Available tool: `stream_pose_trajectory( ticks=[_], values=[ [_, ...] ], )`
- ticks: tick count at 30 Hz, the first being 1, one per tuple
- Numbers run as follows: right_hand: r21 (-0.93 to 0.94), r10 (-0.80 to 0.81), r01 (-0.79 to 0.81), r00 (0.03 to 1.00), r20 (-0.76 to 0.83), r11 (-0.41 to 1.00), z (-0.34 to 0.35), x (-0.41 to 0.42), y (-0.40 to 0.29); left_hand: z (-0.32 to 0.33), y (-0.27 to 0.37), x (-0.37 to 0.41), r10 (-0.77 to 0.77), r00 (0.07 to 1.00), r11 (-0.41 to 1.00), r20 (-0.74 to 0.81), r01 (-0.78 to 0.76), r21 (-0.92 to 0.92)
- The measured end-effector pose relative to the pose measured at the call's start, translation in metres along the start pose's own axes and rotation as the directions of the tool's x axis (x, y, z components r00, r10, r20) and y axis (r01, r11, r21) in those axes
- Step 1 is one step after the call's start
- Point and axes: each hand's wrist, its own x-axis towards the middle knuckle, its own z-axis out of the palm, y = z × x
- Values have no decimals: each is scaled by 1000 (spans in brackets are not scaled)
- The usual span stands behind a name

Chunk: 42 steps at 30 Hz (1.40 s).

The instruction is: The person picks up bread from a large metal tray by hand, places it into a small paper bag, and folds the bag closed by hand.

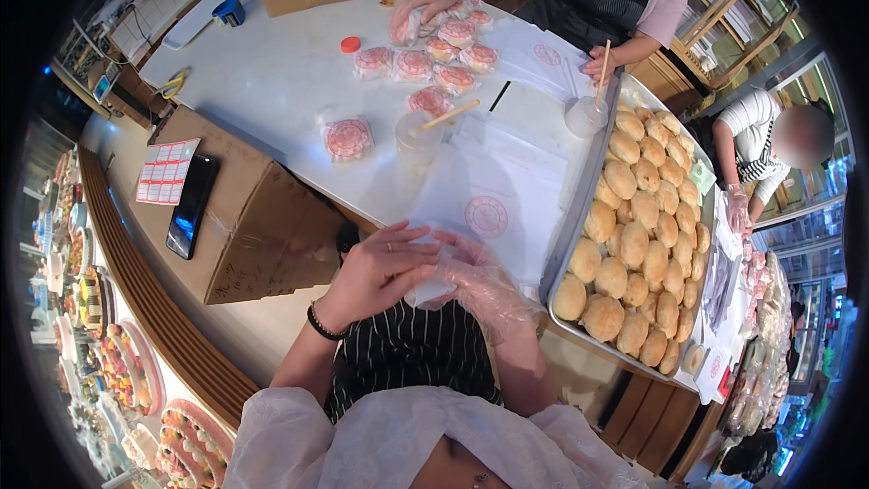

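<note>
In front of the striped apron, my right hand [478,278], in a clear plastic glove, holds a white paper wrapper [429,291]. Whatever is inside the wrapper is hidden. My bare left hand [380,268], wearing a ring and a dark beaded bracelet, reaches across with its fingers stretched out against the paper; whether it grips is unclear. Just beyond lies a stack of white paper sheets [523,183] with red round prints. Past the sheets' left side stands a clear plastic cup [415,142] with a wooden-handled tool. One wrapped pastry [346,138] sits left of the cup.
A metal tray [560,285] of baked round pastries [633,244] borders the right. Several wrapped pastries [413,64] lie near a co-worker's gloved hand [431,3]. At left, a cardboard box [271,231] carries a phone [193,207] and a label sheet [167,172]. Another person stands far right.
</note>
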Motion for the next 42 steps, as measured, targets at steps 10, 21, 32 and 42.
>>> stream_pose_trajectory(
  ticks=[10,21,32,42],
  values=[
    [418,79,-164,974,213,894,-14,14,36,2,3,-37,-87,991,994,-97,93,57],
    [26,-266,270,958,-106,962,35,-27,-8,-40,-95,5,-751,555,660,-356,620,-425],
    [-89,-455,456,813,-364,886,4,-76,-13,-45,-118,38,-104,831,667,-546,466,582],
    [-506,-710,523,325,-625,685,-42,-156,-49,-51,-188,73,-204,717,411,-666,681,607]
  ],
)
